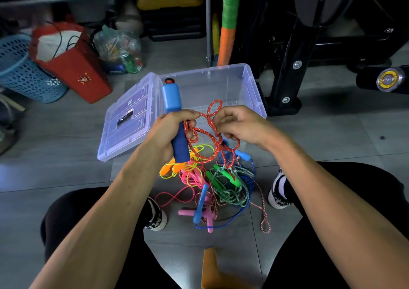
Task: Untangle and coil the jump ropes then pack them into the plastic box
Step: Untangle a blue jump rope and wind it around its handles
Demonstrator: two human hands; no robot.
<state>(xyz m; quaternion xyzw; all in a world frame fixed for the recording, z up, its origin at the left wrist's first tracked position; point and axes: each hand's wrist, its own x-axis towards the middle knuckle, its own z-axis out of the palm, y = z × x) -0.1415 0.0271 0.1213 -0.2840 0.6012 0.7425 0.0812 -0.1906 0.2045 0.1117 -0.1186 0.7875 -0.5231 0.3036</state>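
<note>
Untangling: our left hand (174, 127) grips the blue handle (174, 111), right hand (238, 123) pinches red rope (212, 133); next we free its loops.

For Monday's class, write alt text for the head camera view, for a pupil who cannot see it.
A person's left hand grips a blue jump-rope handle while the right hand pinches its red rope. Below lies a tangled pile of coloured ropes; behind, a clear plastic box stands open.
</note>
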